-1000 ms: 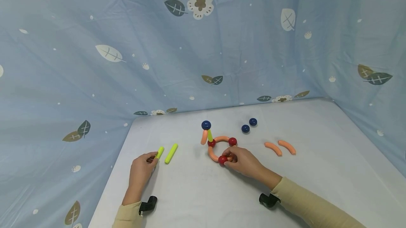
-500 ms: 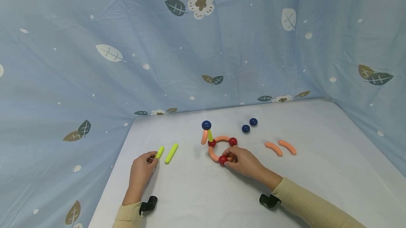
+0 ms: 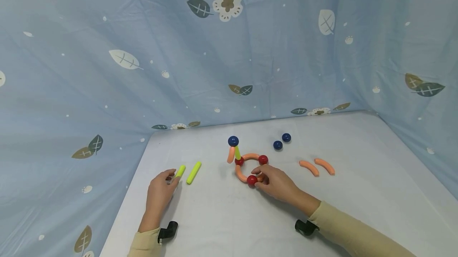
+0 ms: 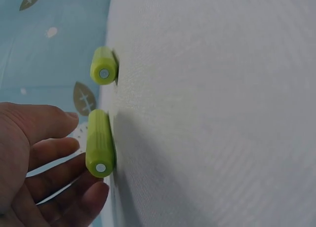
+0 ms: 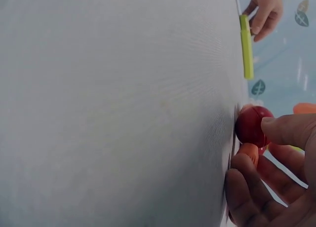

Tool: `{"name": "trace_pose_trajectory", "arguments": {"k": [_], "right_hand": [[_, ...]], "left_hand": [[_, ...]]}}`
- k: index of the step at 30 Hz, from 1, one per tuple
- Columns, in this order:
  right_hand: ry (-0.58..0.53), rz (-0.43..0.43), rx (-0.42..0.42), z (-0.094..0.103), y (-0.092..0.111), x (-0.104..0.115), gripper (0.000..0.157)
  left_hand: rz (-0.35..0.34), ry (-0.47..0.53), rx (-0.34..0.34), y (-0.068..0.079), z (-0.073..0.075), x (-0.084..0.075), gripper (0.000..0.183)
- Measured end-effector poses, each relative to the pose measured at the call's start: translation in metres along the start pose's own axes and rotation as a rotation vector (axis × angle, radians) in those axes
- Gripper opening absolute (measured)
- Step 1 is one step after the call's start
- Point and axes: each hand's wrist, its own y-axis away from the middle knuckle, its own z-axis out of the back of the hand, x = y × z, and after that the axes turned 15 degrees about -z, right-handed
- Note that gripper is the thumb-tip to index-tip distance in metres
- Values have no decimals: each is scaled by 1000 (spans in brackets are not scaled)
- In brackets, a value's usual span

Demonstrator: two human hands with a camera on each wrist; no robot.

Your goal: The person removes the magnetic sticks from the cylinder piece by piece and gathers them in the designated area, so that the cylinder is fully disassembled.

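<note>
My left hand (image 3: 161, 191) is beside a straight yellow-green magnetic stick (image 4: 100, 145), its thumb apart from it and its fingers loosely bent behind. A second green stick (image 3: 194, 172) lies just to the right. My right hand (image 3: 279, 184) holds a red ball (image 3: 252, 180) at the near side of a ring of curved orange sticks (image 3: 240, 174), thumb on the ball, fingers by the joined orange stick (image 5: 249, 153). Two more red balls (image 3: 262, 159) join the ring. From its left ball rises a green stick (image 3: 237, 153), topped by a blue ball (image 3: 233, 141) with a curved orange stick (image 3: 231, 155) hanging.
Two loose blue balls (image 3: 278, 145) lie behind the ring to the right. Two loose curved orange sticks (image 3: 309, 168) lie on the right of the white table (image 3: 214, 217). A blue patterned curtain (image 3: 179, 70) surrounds the back and sides.
My left thumb and fingers have loosened and parted from the green stick, which stays in place. My right hand stays at the red ball, its fingers shifted slightly. The ring has not moved.
</note>
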Motion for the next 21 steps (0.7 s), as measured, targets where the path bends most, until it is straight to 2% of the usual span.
{"name": "trace_pose_trajectory", "arguments": {"k": [4, 11, 21], "right_hand": [[11, 2, -14, 2, 2, 0, 35], [34, 4, -36, 6, 3, 1, 33], [29, 10, -75, 13, 2, 0, 34]], "left_hand": [[1, -13, -2, 0, 1, -2, 41], [-36, -45, -30, 0, 2, -8, 40], [-100, -30, -76, -3, -1, -26, 36]]}}
